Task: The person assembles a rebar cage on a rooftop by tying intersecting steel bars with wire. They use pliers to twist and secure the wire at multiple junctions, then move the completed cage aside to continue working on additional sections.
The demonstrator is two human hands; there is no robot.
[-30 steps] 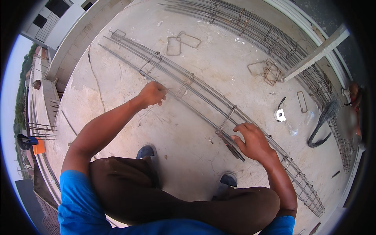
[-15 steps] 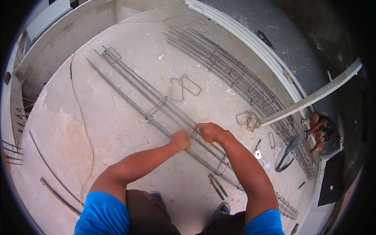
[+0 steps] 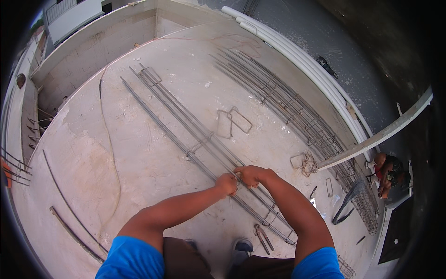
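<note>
Long steel reinforcing bars [image 3: 172, 129] run diagonally across the concrete floor in front of me, with rectangular wire stirrups around them, one of them a stirrup [image 3: 200, 142] farther up the bars. My left hand [image 3: 226, 184] is closed at the near bars. Close beside it, my right hand [image 3: 250, 176] is closed at the far bars, its fingers curled. Between the hands a stirrup crosses the bars, and both appear to grip it; the fingers hide most of it. Pincers [image 3: 263, 239] lie near my feet, close to the bars' near end.
Two loose stirrups [image 3: 234, 122] lie beyond the bars, and a stirrup pile [image 3: 304, 163] lies to the right. A longer rebar cage [image 3: 288, 109] and white pipes [image 3: 302, 58] stretch behind. A person [image 3: 389, 174] crouches at far right. Bent rods [image 3: 74, 202] lie at left.
My view has shifted, so the scene sits lower and farther right. My left hand has moved closer to the right hand, and both remain at the bars.
</note>
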